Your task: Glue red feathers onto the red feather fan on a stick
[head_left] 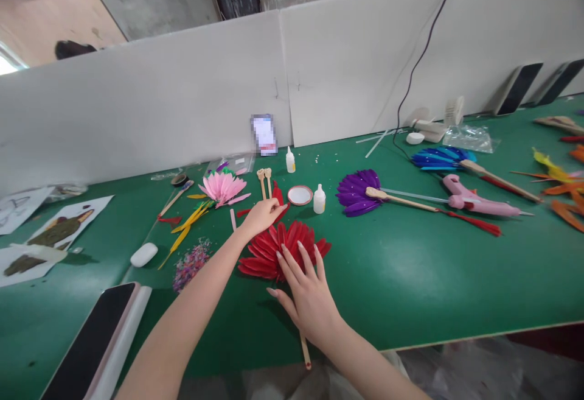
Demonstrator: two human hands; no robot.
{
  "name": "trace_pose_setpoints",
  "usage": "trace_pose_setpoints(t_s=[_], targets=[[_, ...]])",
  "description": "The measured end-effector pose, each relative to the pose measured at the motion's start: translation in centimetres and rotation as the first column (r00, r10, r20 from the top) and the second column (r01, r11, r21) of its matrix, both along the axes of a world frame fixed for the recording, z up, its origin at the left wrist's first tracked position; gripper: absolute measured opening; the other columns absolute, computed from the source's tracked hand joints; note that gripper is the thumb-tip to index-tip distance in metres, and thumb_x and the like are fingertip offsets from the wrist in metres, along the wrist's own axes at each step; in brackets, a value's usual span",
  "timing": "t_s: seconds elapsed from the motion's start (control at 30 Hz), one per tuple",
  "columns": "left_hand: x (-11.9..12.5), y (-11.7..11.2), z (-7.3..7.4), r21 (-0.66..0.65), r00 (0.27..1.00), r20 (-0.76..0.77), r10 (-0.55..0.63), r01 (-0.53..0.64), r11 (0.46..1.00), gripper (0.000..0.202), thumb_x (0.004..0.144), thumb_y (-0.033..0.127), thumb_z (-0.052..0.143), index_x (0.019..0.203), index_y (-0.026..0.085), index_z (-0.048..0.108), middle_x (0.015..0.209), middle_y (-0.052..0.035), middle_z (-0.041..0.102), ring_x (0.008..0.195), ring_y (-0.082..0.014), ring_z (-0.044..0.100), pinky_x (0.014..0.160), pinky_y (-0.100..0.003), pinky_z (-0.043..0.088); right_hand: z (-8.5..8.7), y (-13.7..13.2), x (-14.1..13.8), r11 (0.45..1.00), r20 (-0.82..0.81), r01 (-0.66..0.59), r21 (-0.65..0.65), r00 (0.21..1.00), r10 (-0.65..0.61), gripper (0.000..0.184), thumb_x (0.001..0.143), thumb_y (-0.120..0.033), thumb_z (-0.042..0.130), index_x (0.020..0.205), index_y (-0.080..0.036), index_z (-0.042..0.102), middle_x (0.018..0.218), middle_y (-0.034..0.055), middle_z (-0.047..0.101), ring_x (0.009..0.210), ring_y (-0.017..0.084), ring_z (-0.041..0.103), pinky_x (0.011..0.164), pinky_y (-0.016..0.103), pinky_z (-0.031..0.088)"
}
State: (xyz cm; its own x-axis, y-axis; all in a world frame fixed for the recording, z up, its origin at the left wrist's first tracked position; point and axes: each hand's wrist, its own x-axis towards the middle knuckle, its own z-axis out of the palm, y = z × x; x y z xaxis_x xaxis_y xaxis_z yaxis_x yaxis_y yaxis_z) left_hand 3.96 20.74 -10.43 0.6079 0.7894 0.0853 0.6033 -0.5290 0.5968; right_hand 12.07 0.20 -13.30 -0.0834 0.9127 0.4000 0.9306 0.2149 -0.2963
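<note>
A red feather fan [267, 254] lies on the green table [410, 278], its wooden stick running toward me under my wrist. My right hand [306, 290] rests flat on the fan's lower right part, fingers spread open. My left hand [262, 216] reaches past the fan, fingers pinched on a loose red feather [279, 196] beside two wooden fan sticks [264, 182].
A pink feather fan [222, 187], yellow feathers [189, 220], a sequin heap [190, 263], two glue bottles [319, 199], a round lid [300, 195], purple fan [358, 192], blue fan [440, 159], pink glue gun [474, 202], a phone [93, 342] at front left, white partition behind.
</note>
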Motion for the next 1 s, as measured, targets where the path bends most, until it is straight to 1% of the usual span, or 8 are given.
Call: trace_pose_setpoints(t_s=[0.13,0.23,0.37,0.47,0.57,0.67,0.77,1.0], targets=[[-1.1,-0.1,-0.6,0.020,0.976,0.105,0.189,-0.192,0.981,0.038,0.084,0.049,0.041,0.061,0.019,0.046,0.057,0.0022,0.052,0.054,-0.0129,0.047,0.057,-0.024,0.034,0.0,0.0,0.0,1.000,0.000,0.013,0.005,1.000,-0.013,0.055,0.092,-0.046,0.040,0.140,-0.021,0.036,0.146,0.0009,0.036,0.133,0.033,0.030,0.107,0.057,0.022],[-2.5,-0.1,-1.1,0.027,0.927,0.188,0.325,-0.336,0.942,0.040,0.086,0.050,0.037,0.061,0.020,0.046,0.053,0.0025,0.048,0.054,-0.0130,0.047,0.056,-0.024,0.035,0.0,0.1,0.0,1.000,0.005,0.012,0.011,1.000,-0.012,0.055,0.092,-0.044,0.040,0.141,-0.019,0.034,0.147,0.0010,0.033,0.133,0.032,0.029,0.108,0.057,0.020],[-4.1,0.0,-1.3,0.018,0.889,0.254,0.381,-0.398,0.917,0.038,0.086,0.049,0.040,0.064,0.019,0.048,0.054,0.0027,0.046,0.053,-0.0122,0.046,0.056,-0.024,0.036,0.0,0.0,0.0,1.000,0.011,0.006,0.028,1.000,-0.006,0.055,0.092,-0.044,0.040,0.140,-0.016,0.036,0.147,0.0023,0.033,0.134,0.030,0.029,0.109,0.056,0.018],[-4.5,0.1,-1.6,0.010,0.899,0.266,0.349,-0.364,0.931,0.032,0.079,0.049,0.054,0.070,0.018,0.053,0.062,0.0018,0.051,0.058,-0.0121,0.047,0.058,-0.024,0.037,0.0,0.0,0.1,0.999,0.010,0.007,0.035,1.000,-0.007,0.055,0.092,-0.044,0.040,0.140,-0.016,0.036,0.146,0.0023,0.034,0.134,0.030,0.029,0.110,0.056,0.016],[-4.3,0.1,-2.2,0.051,0.964,0.194,0.184,-0.197,0.979,0.029,0.069,0.045,0.068,0.075,0.018,0.061,0.072,-0.0002,0.053,0.065,-0.0133,0.048,0.062,-0.024,0.039,0.0,0.0,0.3,0.999,0.019,0.006,0.040,1.000,-0.006,0.054,0.093,-0.040,0.039,0.141,-0.016,0.033,0.146,0.0031,0.033,0.134,0.029,0.028,0.110,0.057,0.014],[-4.1,0.2,-3.0,0.086,0.996,0.080,0.033,-0.040,0.995,0.026,0.069,0.042,0.070,0.080,0.019,0.067,0.081,-0.0029,0.052,0.077,-0.0166,0.049,0.073,-0.028,0.041,-0.1,0.0,0.5,0.999,0.019,0.011,0.053,1.000,-0.012,0.051,0.094,-0.036,0.038,0.140,-0.015,0.033,0.146,0.0045,0.033,0.135,0.028,0.027,0.110,0.057,0.011],[-4.1,0.4,-3.3,0.068,0.999,0.034,0.019,-0.022,0.997,0.022,0.069,0.039,0.071,0.082,0.021,0.069,0.083,-0.0034,0.051,0.083,-0.0189,0.049,0.079,-0.032,0.040,0.0,0.0,0.7,0.997,-0.005,0.021,0.068,1.000,-0.021,0.047,0.094,-0.032,0.038,0.138,-0.016,0.037,0.145,0.0057,0.037,0.135,0.026,0.029,0.110,0.057,0.009],[-4.2,0.6,-3.7,0.046,0.999,0.027,0.035,-0.037,0.998,0.015,0.073,0.032,0.069,0.075,0.018,0.067,0.076,-0.0020,0.048,0.080,-0.0184,0.047,0.077,-0.031,0.040,0.2,-0.1,1.1,0.993,-0.128,0.075,0.090,0.990,-0.063,0.038,0.094,-0.025,0.037,0.131,-0.019,0.045,0.139,0.0071,0.046,0.131,0.023,0.036,0.110,0.056,0.011]])
